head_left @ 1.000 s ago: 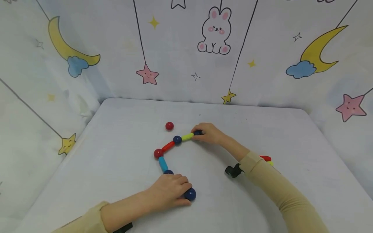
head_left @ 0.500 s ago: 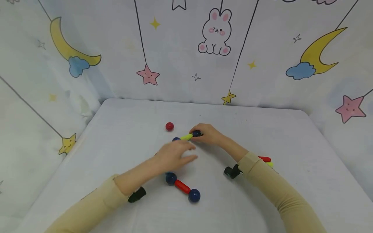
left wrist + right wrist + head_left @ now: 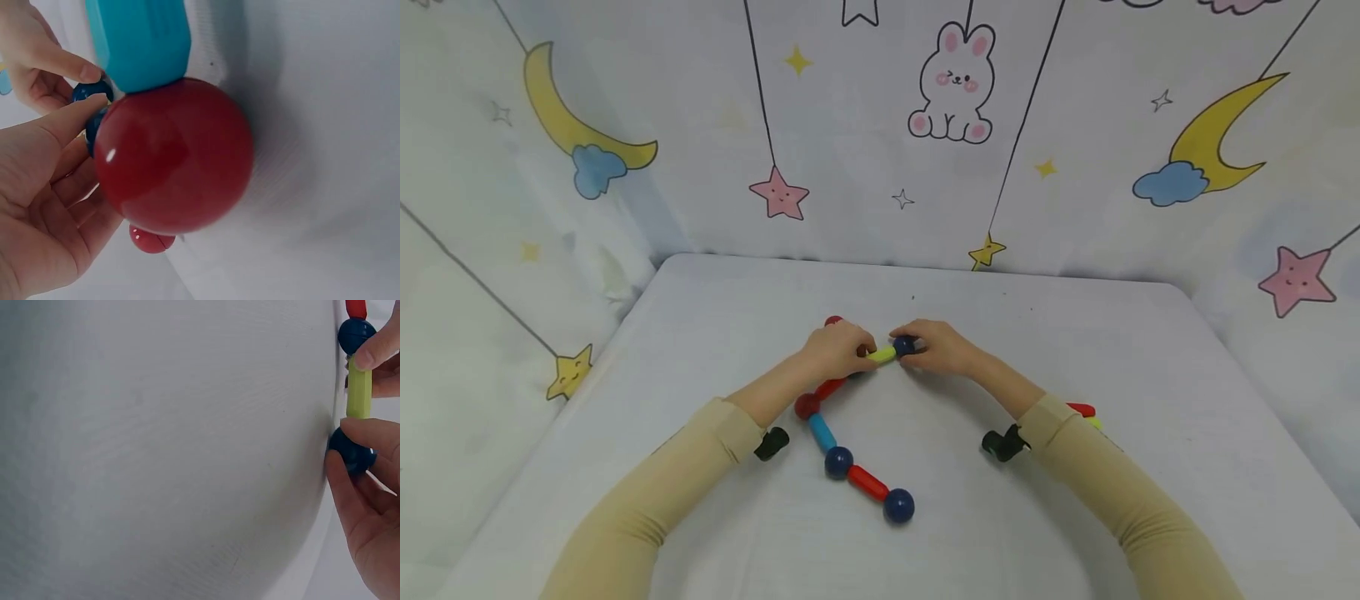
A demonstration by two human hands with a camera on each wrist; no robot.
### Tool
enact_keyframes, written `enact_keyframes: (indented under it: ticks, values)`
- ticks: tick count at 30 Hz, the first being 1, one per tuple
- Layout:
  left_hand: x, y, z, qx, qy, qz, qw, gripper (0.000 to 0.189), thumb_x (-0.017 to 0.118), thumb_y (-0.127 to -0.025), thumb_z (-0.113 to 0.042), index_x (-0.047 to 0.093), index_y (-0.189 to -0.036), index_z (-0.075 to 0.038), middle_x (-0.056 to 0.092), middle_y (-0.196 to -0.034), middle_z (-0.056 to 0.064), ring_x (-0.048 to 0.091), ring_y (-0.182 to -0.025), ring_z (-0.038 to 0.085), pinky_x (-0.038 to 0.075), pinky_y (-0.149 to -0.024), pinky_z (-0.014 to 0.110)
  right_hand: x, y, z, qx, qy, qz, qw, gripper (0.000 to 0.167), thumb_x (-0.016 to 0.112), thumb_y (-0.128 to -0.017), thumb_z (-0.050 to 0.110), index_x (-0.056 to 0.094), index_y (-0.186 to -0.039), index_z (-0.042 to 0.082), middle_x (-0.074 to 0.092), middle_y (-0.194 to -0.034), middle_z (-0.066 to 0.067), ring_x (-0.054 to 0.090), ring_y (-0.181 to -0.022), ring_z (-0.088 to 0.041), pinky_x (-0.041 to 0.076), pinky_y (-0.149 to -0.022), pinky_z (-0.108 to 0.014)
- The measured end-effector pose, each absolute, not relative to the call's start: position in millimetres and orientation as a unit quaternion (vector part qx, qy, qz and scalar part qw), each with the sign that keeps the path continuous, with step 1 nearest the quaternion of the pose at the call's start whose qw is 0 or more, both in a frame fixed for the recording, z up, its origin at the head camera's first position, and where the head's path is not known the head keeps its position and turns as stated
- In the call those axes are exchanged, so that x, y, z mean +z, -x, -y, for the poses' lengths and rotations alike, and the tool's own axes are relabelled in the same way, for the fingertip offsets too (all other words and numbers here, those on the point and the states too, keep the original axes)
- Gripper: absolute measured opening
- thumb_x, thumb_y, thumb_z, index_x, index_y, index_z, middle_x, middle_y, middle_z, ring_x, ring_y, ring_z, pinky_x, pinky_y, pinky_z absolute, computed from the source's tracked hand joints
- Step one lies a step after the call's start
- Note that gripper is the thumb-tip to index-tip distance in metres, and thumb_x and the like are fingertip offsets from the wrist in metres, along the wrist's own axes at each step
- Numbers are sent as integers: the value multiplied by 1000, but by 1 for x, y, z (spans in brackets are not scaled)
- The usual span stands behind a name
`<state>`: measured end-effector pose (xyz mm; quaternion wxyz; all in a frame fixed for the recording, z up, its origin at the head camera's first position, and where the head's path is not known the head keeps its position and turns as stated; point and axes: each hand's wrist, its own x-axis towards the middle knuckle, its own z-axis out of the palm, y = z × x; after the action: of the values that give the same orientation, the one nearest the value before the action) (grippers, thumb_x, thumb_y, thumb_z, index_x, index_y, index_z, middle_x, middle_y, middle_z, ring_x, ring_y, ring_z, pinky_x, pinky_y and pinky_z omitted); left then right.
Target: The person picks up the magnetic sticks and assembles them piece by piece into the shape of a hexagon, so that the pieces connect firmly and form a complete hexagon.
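Note:
A chain of coloured balls and rods lies on the white table. My right hand (image 3: 943, 348) holds the dark blue ball (image 3: 354, 452) at the chain's far end between thumb and fingers. My left hand (image 3: 837, 352) pinches the yellow-green rod (image 3: 359, 392) beside that ball, near the rod's other end. Another blue ball (image 3: 356, 336) joins this rod to a red rod (image 3: 831, 390), mostly covered by my left hand in the head view. From there the chain runs through a red ball (image 3: 175, 156), a light blue rod (image 3: 822, 432), a blue ball (image 3: 838, 462) and a second red rod (image 3: 868, 482) to a blue end ball (image 3: 898, 506).
A loose red ball (image 3: 833, 320) sits behind my left hand, partly hidden. Red and yellow-green rods (image 3: 1081, 410) lie beyond my right sleeve. Dark wrist devices (image 3: 772, 443) hang under both forearms. A patterned cloth backs the table (image 3: 1037, 308).
My left hand has let go of the near end of the chain and moved up to the yellow-green rod. My right hand has stayed on the far blue ball.

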<state>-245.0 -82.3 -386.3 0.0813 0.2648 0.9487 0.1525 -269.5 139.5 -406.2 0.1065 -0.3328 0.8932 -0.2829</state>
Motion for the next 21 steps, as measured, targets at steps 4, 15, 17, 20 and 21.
enact_keyframes:
  ticks: [4,15,17,20,21]
  values:
    - [-389,243,83,162,-272,-946,66,25,73,-89,-29,74,-107,-12,66,-86,-1,56,-74,13,49,-64,29,-405,268,-141,-297,337,-887,104,45,70,-89,6,57,-132,0,59,-128,-17,57,-116,-30,51,-90,-35]
    - [-388,238,86,169,-257,-947,92,28,73,-88,-30,72,-109,-11,68,-91,1,59,-76,13,51,-63,29,-411,265,-142,-346,330,-871,117,44,71,-88,4,57,-129,-2,60,-126,-15,58,-114,-27,50,-91,-34]
    - [-388,241,84,169,-252,-947,102,33,73,-88,-33,71,-112,-10,68,-94,2,60,-78,15,51,-63,28,-412,266,-143,-346,322,-873,119,44,72,-87,5,58,-129,0,61,-125,-14,58,-114,-27,50,-91,-34]
    - [-389,248,78,177,-250,-945,114,42,71,-88,-37,68,-119,-8,69,-100,5,61,-82,17,52,-66,27,-412,266,-144,-343,311,-878,122,46,73,-87,8,58,-130,2,62,-124,-13,59,-114,-26,50,-91,-34]
    - [-389,250,76,182,-254,-943,117,44,70,-89,-36,66,-121,-7,69,-101,6,61,-84,18,52,-68,28,-411,266,-146,-344,307,-879,125,46,73,-87,9,58,-130,3,62,-125,-12,60,-114,-25,51,-91,-34]
